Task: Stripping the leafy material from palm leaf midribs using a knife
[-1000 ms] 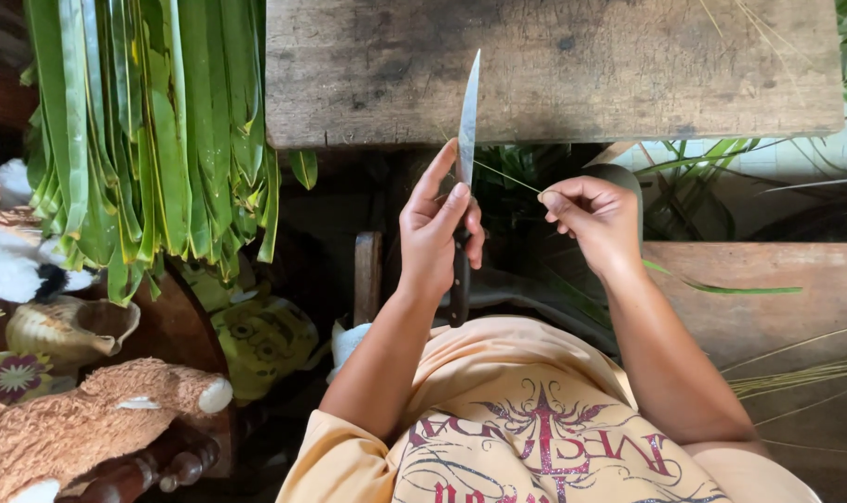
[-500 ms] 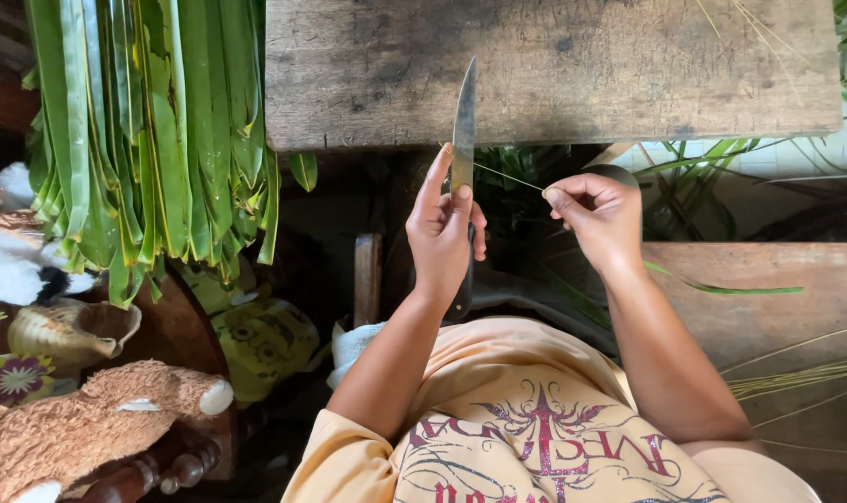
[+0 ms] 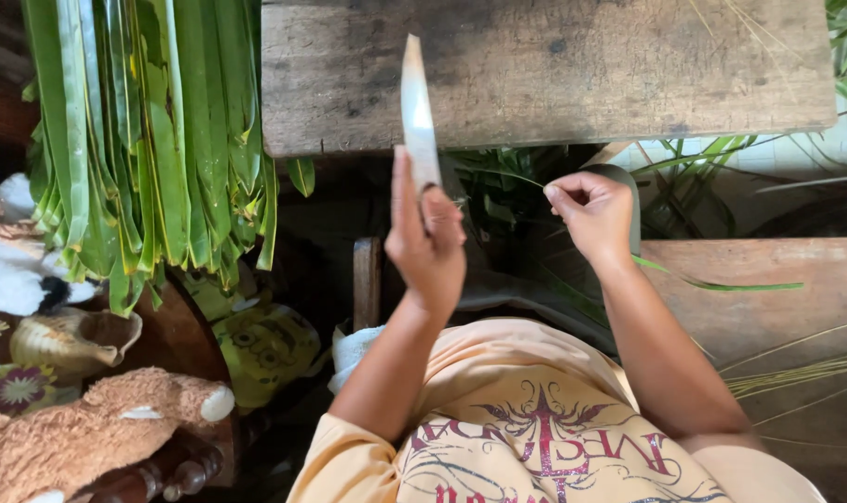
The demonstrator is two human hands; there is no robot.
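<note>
While the left hand (image 3: 426, 244) is closed around the knife (image 3: 418, 112), blade pointing up above that grip, the right hand (image 3: 591, 212) pinches a thin leaf rib (image 3: 512, 175) stretched between them. Light, springy and easily snapped, it seems best held near its end.

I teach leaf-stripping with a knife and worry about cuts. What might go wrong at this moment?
The left hand holds the knife with its blade pointing up and away, fingers lying along the blade near its base, so a slip might nick them. The right hand pinches a thin leaf rib close to the blade; a sudden pull might bring it toward the edge or snap the rib.
</note>
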